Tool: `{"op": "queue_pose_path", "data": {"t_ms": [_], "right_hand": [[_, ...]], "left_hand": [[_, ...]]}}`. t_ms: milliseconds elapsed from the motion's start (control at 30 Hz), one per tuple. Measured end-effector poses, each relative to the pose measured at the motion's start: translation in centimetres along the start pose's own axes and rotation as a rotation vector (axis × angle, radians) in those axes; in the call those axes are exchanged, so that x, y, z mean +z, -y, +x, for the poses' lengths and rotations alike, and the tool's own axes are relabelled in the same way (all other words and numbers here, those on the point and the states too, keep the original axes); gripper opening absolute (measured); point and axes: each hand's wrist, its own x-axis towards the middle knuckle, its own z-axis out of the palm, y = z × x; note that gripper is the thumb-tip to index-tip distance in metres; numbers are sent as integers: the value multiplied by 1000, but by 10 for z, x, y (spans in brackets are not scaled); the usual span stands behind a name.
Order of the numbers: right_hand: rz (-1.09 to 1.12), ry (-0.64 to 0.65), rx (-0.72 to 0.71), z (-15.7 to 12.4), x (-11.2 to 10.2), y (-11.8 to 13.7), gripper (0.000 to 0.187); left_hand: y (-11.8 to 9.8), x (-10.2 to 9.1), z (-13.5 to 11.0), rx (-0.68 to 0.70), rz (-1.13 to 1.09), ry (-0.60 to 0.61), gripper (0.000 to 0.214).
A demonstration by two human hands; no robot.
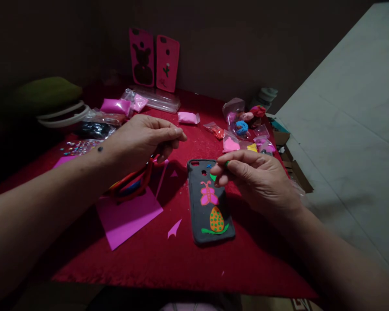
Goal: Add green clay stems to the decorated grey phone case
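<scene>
A dark grey phone case (208,203) lies on the red cloth (168,259), decorated with a pink butterfly and an orange dotted egg shape. My right hand (259,181) hovers over the case's upper right corner, fingers pinched on a small green piece of clay (227,163). My left hand (142,140) is to the left of the case, fingers curled around red-handled scissors (132,183) that hang below the palm.
A pink foam sheet (129,218) with cut scraps lies left of the case. Bags of coloured clay (243,127) sit at the back right, pink packets (116,106) at the back left. Two pink phone cases (154,58) lean against the wall. The table edge runs along the right.
</scene>
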Motion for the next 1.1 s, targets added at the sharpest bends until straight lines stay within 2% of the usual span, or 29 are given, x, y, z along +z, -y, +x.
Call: {"op": "queue_pose_path", "data": {"t_ms": [167, 367, 733, 1100], "right_hand": [[7, -11, -12, 1, 2, 3, 4], [1, -72, -28, 2, 4, 6, 12], [-7, -64, -16, 2, 2, 4, 4], [-51, -101, -52, 2, 5, 6, 12]], "left_hand": [[2, -1, 3, 23, -6, 23, 23], [0, 1, 0, 10, 10, 14, 22], [1, -1, 1, 37, 7, 42, 23], [0, 4, 1, -1, -26, -23, 22]]}}
